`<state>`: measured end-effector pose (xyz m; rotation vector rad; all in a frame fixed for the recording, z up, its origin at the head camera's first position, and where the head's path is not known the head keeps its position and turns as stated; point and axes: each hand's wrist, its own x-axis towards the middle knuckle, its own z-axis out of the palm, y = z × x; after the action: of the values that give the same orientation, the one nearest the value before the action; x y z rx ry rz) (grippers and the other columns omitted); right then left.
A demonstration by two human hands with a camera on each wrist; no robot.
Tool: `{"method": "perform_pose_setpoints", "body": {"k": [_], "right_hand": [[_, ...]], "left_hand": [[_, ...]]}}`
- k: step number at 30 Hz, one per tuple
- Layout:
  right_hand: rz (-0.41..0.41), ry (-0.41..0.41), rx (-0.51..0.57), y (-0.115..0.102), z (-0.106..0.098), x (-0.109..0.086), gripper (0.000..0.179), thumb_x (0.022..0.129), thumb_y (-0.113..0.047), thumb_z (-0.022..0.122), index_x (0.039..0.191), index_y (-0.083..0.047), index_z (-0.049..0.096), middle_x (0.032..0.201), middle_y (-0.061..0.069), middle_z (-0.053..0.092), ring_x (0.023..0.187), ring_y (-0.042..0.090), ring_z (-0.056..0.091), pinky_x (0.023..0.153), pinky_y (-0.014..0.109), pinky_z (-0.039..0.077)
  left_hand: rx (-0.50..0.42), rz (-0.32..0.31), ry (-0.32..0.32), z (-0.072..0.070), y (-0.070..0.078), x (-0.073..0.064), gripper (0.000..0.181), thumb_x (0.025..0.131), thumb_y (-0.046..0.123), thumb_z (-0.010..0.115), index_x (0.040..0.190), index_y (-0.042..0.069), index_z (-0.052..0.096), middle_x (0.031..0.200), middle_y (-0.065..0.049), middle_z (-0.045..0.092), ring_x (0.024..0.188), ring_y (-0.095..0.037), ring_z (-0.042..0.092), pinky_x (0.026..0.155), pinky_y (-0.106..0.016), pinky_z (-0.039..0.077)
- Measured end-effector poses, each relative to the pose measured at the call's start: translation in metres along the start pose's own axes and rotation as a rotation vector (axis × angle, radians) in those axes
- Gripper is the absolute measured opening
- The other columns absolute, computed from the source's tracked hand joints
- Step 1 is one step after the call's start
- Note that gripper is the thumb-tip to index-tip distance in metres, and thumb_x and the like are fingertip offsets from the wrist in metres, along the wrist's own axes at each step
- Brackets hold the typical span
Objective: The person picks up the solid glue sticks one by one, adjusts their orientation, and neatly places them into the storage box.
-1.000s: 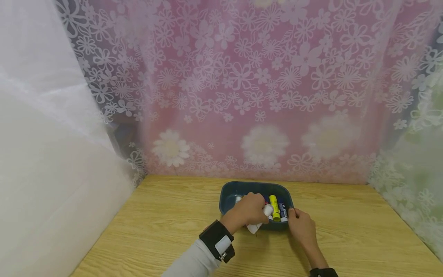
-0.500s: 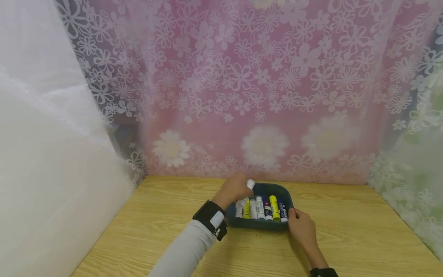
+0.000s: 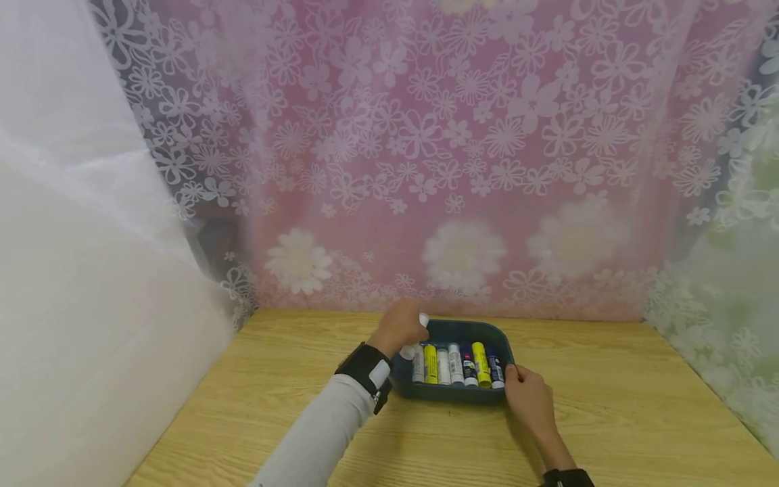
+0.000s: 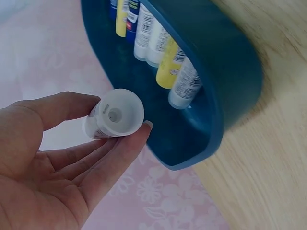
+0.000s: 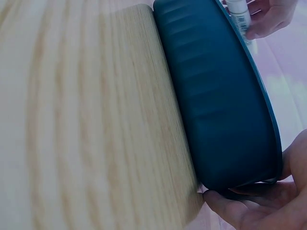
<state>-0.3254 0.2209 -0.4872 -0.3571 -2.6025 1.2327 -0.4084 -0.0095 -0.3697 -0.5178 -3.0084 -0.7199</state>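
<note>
Over the left end of a dark teal plastic bin (image 3: 452, 395), my left hand (image 3: 397, 327) holds a white glue stick (image 4: 117, 115). Thumb and fingers pinch it, its hollow round end toward the left wrist camera. Inside the bin several glue sticks lie side by side: a yellow one (image 3: 481, 365), a navy one (image 3: 496, 372) at the right end, a second yellow one (image 3: 431, 364), and white ones (image 3: 455, 364) between. My right hand (image 3: 532, 403) grips the bin's right end, thumb at the rim and fingers beneath the corner in the right wrist view.
The bin stands on a wood-grain table (image 3: 292, 406), near its back edge. Behind it hangs a pink flowered curtain (image 3: 377, 284). A white sheet (image 3: 109, 325) closes off the left side, and a pale flowered sheet (image 3: 724, 318) the right.
My left hand has lifted the white glue stick from the bin's front and carried it left to its left end, uncovering the row of sticks. My right hand has kept its grip.
</note>
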Motion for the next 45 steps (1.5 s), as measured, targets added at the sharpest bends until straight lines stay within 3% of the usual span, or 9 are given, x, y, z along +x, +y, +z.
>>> {"method": "perform_pose_setpoints", "body": {"k": [8, 12, 15, 18, 23, 38, 45], "right_hand": [[0.007, -0.012, 0.004, 0.0, -0.001, 0.0, 0.046, 0.107, -0.026, 0.039, 0.134, 0.005, 0.061, 0.133, 0.03, 0.061, 0.126, 0.052, 0.055, 0.097, 0.063, 0.046], [0.006, -0.015, 0.002, 0.001, -0.001, 0.0, 0.047, 0.107, -0.026, 0.039, 0.135, 0.005, 0.06, 0.134, 0.029, 0.06, 0.128, 0.052, 0.053, 0.099, 0.064, 0.045], [0.015, -0.018, 0.002, 0.001, -0.001, 0.001, 0.048, 0.108, -0.027, 0.039, 0.137, 0.005, 0.059, 0.135, 0.03, 0.059, 0.13, 0.052, 0.051, 0.101, 0.064, 0.044], [0.024, -0.019, 0.007, 0.0, -0.001, 0.001, 0.048, 0.107, -0.026, 0.039, 0.138, 0.007, 0.057, 0.137, 0.03, 0.057, 0.131, 0.052, 0.05, 0.102, 0.064, 0.043], [0.028, -0.026, 0.014, -0.002, -0.002, 0.002, 0.049, 0.107, -0.027, 0.038, 0.139, 0.007, 0.056, 0.138, 0.031, 0.056, 0.132, 0.052, 0.049, 0.103, 0.064, 0.043], [0.011, -0.028, 0.012, -0.001, -0.001, 0.0, 0.047, 0.107, -0.026, 0.039, 0.135, 0.006, 0.06, 0.135, 0.03, 0.059, 0.129, 0.052, 0.052, 0.101, 0.063, 0.044], [0.024, -0.038, 0.009, -0.002, -0.001, 0.0, 0.049, 0.108, -0.027, 0.038, 0.138, 0.007, 0.056, 0.139, 0.031, 0.056, 0.133, 0.052, 0.048, 0.105, 0.064, 0.042]], "left_hand": [[-0.055, 0.009, 0.033, 0.011, -0.006, 0.001, 0.015, 0.079, 0.002, 0.077, 0.094, -0.001, 0.073, 0.08, -0.006, 0.062, 0.067, -0.019, 0.053, 0.055, -0.029, 0.044], [-0.036, -0.005, 0.064, 0.021, -0.01, 0.002, 0.023, 0.079, 0.003, 0.077, 0.101, -0.001, 0.072, 0.088, -0.008, 0.068, 0.071, -0.019, 0.056, 0.059, -0.03, 0.048], [-0.008, -0.025, 0.072, 0.028, -0.012, 0.002, 0.019, 0.08, 0.004, 0.077, 0.097, -0.001, 0.073, 0.086, -0.007, 0.068, 0.07, -0.018, 0.056, 0.058, -0.031, 0.048], [0.025, -0.044, 0.053, 0.033, -0.012, 0.001, 0.009, 0.082, 0.005, 0.076, 0.078, 0.002, 0.068, 0.07, -0.003, 0.058, 0.061, -0.017, 0.049, 0.052, -0.029, 0.041], [0.075, -0.057, 0.033, 0.037, -0.012, -0.001, 0.031, 0.086, 0.006, 0.072, 0.061, 0.009, 0.053, 0.058, 0.001, 0.039, 0.053, -0.015, 0.038, 0.049, -0.029, 0.032], [0.062, -0.052, 0.051, 0.053, -0.024, -0.006, 0.031, 0.09, 0.004, 0.068, 0.063, 0.008, 0.055, 0.059, -0.003, 0.047, 0.052, -0.016, 0.043, 0.051, -0.03, 0.034], [0.056, -0.072, 0.058, 0.051, -0.023, -0.008, 0.018, 0.091, 0.007, 0.07, 0.074, 0.001, 0.069, 0.074, -0.012, 0.067, 0.06, -0.021, 0.058, 0.053, -0.031, 0.041]]}}
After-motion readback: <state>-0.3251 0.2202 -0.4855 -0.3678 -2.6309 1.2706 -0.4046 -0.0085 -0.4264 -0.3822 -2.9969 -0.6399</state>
